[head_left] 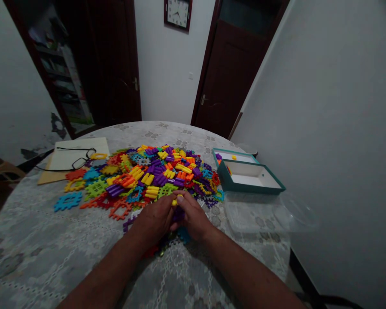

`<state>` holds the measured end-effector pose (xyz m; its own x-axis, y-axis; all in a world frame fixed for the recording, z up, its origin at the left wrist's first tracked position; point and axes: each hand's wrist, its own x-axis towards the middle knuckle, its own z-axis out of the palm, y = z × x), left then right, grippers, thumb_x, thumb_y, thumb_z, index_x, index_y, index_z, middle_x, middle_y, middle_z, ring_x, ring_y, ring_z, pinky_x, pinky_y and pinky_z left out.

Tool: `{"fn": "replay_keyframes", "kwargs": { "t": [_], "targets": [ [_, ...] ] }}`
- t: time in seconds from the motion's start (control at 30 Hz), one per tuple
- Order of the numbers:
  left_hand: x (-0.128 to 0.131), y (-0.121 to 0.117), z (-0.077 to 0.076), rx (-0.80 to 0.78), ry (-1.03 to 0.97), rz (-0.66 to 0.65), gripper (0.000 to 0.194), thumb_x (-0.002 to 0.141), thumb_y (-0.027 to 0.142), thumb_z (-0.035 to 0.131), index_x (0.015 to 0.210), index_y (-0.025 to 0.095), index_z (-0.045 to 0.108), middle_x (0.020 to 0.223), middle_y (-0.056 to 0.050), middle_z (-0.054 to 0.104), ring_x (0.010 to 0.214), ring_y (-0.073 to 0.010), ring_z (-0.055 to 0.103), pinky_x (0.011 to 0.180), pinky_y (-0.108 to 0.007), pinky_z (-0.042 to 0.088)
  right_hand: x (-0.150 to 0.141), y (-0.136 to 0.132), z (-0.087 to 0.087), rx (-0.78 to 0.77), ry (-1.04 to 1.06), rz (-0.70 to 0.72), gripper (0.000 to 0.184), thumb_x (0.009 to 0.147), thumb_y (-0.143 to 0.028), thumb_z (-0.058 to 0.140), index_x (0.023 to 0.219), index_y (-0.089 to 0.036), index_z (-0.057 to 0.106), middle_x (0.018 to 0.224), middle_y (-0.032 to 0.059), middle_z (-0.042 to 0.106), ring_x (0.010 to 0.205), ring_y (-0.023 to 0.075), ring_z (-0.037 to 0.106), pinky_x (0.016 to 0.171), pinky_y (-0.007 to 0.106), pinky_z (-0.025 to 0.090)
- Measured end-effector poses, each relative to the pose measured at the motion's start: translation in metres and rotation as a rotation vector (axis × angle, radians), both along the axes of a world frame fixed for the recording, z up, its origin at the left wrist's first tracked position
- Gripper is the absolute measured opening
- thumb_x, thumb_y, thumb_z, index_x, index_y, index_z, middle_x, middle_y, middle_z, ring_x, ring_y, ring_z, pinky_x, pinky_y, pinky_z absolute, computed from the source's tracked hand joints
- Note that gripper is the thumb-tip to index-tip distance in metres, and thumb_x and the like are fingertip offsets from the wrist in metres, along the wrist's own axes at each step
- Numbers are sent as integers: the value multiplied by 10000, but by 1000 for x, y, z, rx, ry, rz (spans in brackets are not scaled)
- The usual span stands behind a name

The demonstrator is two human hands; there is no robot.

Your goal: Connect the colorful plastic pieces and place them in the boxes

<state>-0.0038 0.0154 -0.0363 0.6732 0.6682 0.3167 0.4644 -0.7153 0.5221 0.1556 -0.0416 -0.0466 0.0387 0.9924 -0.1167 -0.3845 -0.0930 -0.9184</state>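
My left hand (156,216) and my right hand (193,214) meet at the near edge of a big heap of plastic building pieces (160,167). Between my fingertips a small yellow building piece (175,201) shows, and the fingers of both hands are closed around it. Something purple shows below it between the palms; whether I hold that too, I cannot tell. Yellow, purple and orange tube-like pieces lie on the heap just beyond. Flat gear-edged pieces, such as a blue one (68,201) and an orange one (120,209), spread to the left.
A round table (99,268) wears a patterned cloth. On the right stand a teal box (252,186) with white inside, its lid (238,155) behind it, and clear plastic containers (253,214). Eyeglasses (80,162) rest on paper (59,165) at the left. A wall (341,128) borders the right.
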Motion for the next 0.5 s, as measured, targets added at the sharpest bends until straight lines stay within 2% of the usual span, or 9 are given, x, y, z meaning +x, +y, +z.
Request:
{"fn": "replay_keyframes", "kwargs": {
  "t": [0.07, 0.17, 0.27, 0.4, 0.5],
  "targets": [
    [0, -1, 0, 11, 48, 7, 359, 1058, 226, 454, 1387, 218, 598, 1245, -136, 764, 1101, -283, 758, 923, -402, 592, 0, 0, 3, -17, 44, -13, 578, 844, -566, 798, 1314, -270, 636, 1084, 47, 704, 764, 174, 682, 474, 224, 553],
    [0, -2, -1, 11, 69, 3, 471, 1001, 196, 574, 1470, 234, 542, 1316, -133, 751, 1160, -285, 752, 955, -391, 591, 1, 0, 8, -38, 104, -34, 577, 788, -421, 802, 1321, -270, 638, 1128, 49, 700, 807, 181, 690, 483, 226, 566],
    [0, -1, -3, 20, 79, -17, 514, 970, 181, 623, 1474, 231, 539, 1338, -129, 749, 1202, -292, 744, 998, -400, 589, 3, 2, 9, -59, 137, -44, 566, 763, -378, 802, 1294, -251, 653, 1087, 45, 697, 783, 180, 692, 485, 238, 575],
    [-2, 2, -8, 104, 56, -15, 499, 994, 178, 557, 1491, 226, 549, 1348, -124, 762, 1191, -279, 760, 975, -384, 607, 6, 3, 12, -62, 131, -43, 571, 735, -337, 840, 1270, -236, 666, 1061, 40, 699, 734, 170, 698, 476, 247, 583],
    [-8, 7, -9, 200, 1, 29, 493, 1035, 192, 482, 1521, 221, 555, 1275, -113, 795, 1048, -255, 797, 875, -354, 624, 15, 0, 25, -59, 137, -35, 583, 733, -336, 856, 1271, -238, 655, 1056, 40, 716, 713, 172, 713, 492, 270, 607]
  ]
}}
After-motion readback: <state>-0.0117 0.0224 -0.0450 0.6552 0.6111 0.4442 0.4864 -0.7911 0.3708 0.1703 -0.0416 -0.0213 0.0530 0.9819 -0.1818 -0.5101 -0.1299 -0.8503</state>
